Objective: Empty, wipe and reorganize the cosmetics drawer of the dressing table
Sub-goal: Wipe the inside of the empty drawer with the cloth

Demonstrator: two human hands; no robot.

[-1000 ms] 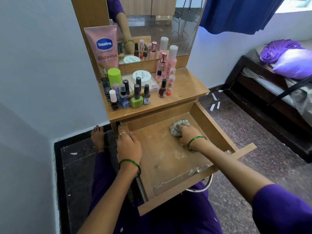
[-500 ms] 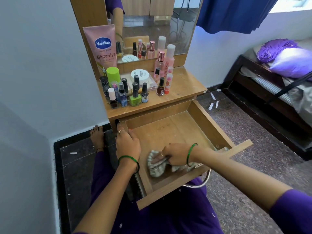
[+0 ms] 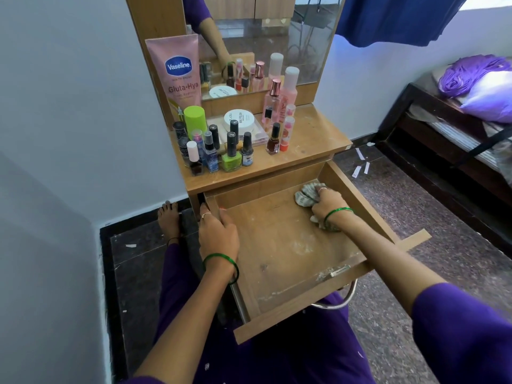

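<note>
Back right corner: the cloth [image 3: 307, 194], at the front edge half a second ago, is now pressed there by the right hand [image 3: 328, 205], fingers closed on it.
Left wall: the drawer [image 3: 279, 245] is steadied by the left hand [image 3: 219, 234], curled over its rim.
Floor: white residue is left near the front; wiping is judged unfinished.
Tabletop: the cosmetics [image 3: 230, 145] are parked, awaiting return.

Pale blue-white walls [image 3: 69, 92] enclose the left and far sides. The floor [image 3: 415, 217] is dark speckled stone, with a few white paper scraps [image 3: 360, 162] lying on it to the right. At far right stands a dark wooden bed [image 3: 432, 139] with purple bedding [image 3: 476, 79]. A blue curtain [image 3: 401, 18] hangs beside a bright window [image 3: 487, 1].
</note>
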